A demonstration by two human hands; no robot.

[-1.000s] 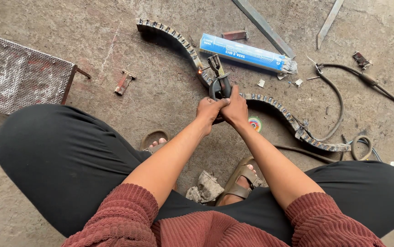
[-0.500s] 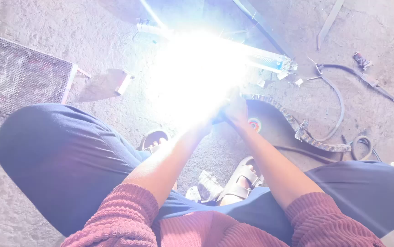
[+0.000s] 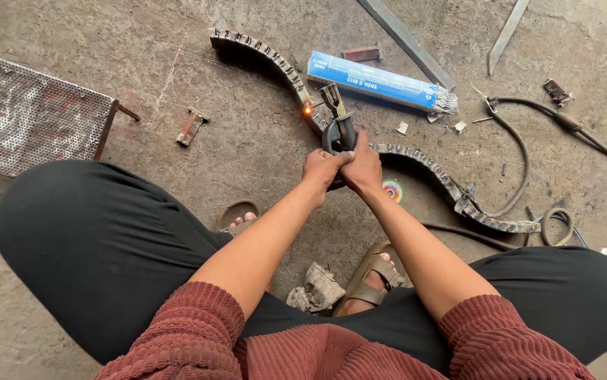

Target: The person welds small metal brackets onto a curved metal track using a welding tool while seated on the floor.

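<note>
Both of my hands grip one welding electrode holder [image 3: 336, 121] with a black handle. My left hand [image 3: 321, 170] wraps it from the left, and my right hand [image 3: 364, 166] closes over it from the right. The holder's tip sits beside a long, S-curved metal strip with welded ribs [image 3: 275, 62] lying on the concrete floor. A small orange glowing spot [image 3: 308, 110] shows on the strip just left of the tip. I squat with my knees spread, feet in brown sandals [image 3: 372, 276].
A blue box of welding rods [image 3: 374, 82] lies just beyond the strip. A perforated metal sheet [image 3: 32, 112] sits at the left. Flat steel bars [image 3: 405, 39], a small rusty bracket [image 3: 191, 127], cables [image 3: 522, 151], a round disc [image 3: 392, 190] and a crumpled rag [image 3: 316, 287] are scattered around.
A bright welding arc flared half a second ago and has gone out, leaving a small glowing spot on the strip. My hands stay on the holder in about the same place.
</note>
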